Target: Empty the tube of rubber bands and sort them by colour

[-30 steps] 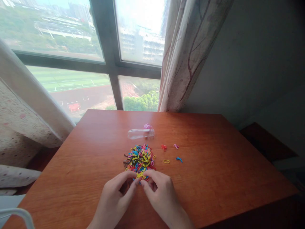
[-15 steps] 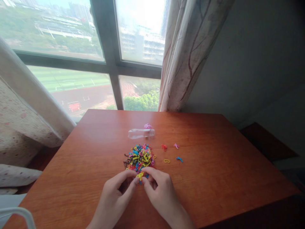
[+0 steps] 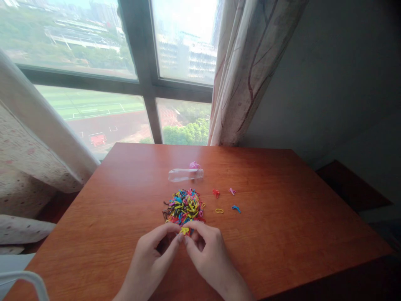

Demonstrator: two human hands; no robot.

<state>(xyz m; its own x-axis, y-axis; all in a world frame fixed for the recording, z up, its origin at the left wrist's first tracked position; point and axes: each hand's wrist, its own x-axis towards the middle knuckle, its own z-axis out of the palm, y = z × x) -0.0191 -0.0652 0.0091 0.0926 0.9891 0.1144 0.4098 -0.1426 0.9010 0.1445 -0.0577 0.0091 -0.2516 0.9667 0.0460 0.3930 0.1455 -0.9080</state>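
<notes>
Between the fingertips of my left hand point(image 3: 153, 255) and my right hand point(image 3: 208, 253) is a small yellow elastic band point(image 3: 184, 230), bunched up and pinched from both sides. Just beyond my fingers lies a heap of colourful elastic bands point(image 3: 184, 205), in yellow, black, blue, red and pink; my hands cover its near edge. Right of the heap, set apart from each other, are a red band point(image 3: 216, 193), a pink band point(image 3: 232, 191), a yellow band point(image 3: 219, 211) and a blue band point(image 3: 236, 208).
A clear plastic bottle point(image 3: 184, 175) lies on its side behind the heap, with a pink-purple object point(image 3: 194, 165) against it. The brown wooden table point(image 3: 282, 234) reaches back to a window point(image 3: 147, 90) with curtains point(image 3: 244, 71). A white curved rail point(image 3: 28, 276) shows at lower left.
My fingertips have drawn slightly closer together around the yellow band, whose bunched shape has shifted. The heap, the separate bands and the bottle stay where they were.
</notes>
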